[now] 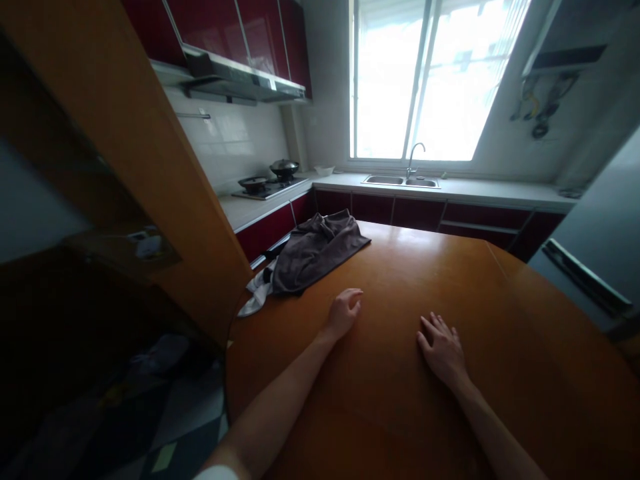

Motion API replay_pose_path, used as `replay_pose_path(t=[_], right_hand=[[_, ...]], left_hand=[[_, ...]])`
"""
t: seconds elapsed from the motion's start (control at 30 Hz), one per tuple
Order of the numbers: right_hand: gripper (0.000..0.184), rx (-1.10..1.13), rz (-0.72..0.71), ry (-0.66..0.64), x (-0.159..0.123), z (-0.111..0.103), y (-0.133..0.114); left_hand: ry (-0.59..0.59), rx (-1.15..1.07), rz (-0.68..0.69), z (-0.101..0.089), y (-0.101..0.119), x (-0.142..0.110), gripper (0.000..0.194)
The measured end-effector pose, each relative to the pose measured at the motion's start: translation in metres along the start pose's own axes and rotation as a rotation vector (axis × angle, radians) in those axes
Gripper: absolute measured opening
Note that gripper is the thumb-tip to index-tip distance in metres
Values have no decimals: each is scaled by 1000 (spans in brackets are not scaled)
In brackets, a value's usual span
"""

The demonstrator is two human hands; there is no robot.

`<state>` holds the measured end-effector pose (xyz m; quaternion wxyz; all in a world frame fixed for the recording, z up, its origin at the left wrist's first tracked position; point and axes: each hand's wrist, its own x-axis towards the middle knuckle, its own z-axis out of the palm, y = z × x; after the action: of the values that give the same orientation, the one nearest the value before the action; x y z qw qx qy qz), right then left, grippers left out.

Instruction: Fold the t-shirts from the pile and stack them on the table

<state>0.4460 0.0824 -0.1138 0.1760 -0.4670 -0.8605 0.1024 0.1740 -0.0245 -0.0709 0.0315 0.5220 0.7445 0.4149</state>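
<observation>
Two bare hands lie over a wooden desk [395,280]. The left grip [344,313], at the centre of the frame, is loosely curled, its thumb and fingertips slightly apart; whether its underside touches the wood is hard to tell. The right grip [444,350], right of centre and a little lower, is spread palm down on the desk, fingers apart and pointing up and to the left. The forearms reach in from the bottom edge, and a bit of white sleeve [217,473] shows at the bottom, left of centre.

Just beyond the left grip, up and to its left, a crumpled dark grey garment [320,250] lies on the desk near its far left edge. A white cloth [257,293] pokes out from its left end.

Farther back, in the upper middle, a white worktop [500,190] carries a sink [384,180] with a curved tap [411,160], under a bright window [390,87]. Left of these, a lidded wok [284,167] and a lower pan [253,183] stand on a hob [270,191], below a range hood [245,83] and dark red cabinets [210,27]. A wooden panel [165,180] slants down the left side, above a dim checkered floor [187,403] at lower left.
</observation>
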Motion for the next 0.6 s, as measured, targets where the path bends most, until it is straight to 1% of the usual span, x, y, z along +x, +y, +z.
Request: replay_pose_path(t=[0.07, 0.17, 0.23, 0.27, 0.33, 0.4, 0.5, 0.6], right_hand=[[56, 5, -8, 13, 0, 3, 4], [56, 13, -20, 33, 1, 8, 9], [56, 19, -28, 40, 1, 11, 11], [56, 23, -33, 42, 1, 12, 12], [56, 31, -40, 45, 2, 13, 13], [56, 43, -42, 48, 2, 13, 13], [55, 66, -35, 44, 3, 11, 13], [54, 86, -33, 45, 3, 9, 13]], left_hand=[[179, 90, -106, -26, -18, 9, 30], [377, 211, -300, -67, -50, 15, 28], [485, 280, -443, -87, -69, 14, 29], [526, 308, -512, -92, -77, 13, 30], [570, 348, -618, -97, -88, 10, 31], [580, 373, -668, -96, -95, 8, 32], [571, 384, -684, -97, -103, 8, 36], [535, 368, -662, -102, -109, 10, 37]])
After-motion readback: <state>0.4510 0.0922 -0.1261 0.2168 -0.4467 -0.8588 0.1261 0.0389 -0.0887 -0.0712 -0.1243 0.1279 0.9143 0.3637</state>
